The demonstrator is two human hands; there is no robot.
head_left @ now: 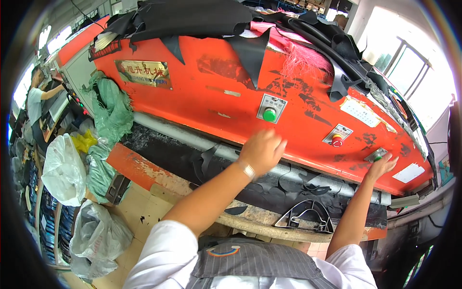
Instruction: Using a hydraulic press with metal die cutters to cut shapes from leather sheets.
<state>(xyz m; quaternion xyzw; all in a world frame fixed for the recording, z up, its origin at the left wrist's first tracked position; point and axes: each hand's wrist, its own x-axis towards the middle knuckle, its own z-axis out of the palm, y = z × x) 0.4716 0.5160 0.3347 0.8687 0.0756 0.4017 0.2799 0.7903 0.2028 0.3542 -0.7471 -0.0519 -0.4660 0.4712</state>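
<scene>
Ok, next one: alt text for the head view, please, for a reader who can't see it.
A person reaches both hands to a big orange press: the left hand hovers below a green button, the right hand touches another green button. Black material scraps and a metal cutting die lie beneath.

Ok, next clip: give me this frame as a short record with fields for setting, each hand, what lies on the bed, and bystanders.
setting: workshop, large orange press machine with black material offcuts piled on top
left hand: raised just below the green button, blurred, contact cannot be told
right hand: fingers at the small green button on the right
red button: untouched, between the two hands
bed: black sheet with cut-outs, metal cutting die lying on it
bystanders: a person at far left by another machine
</scene>
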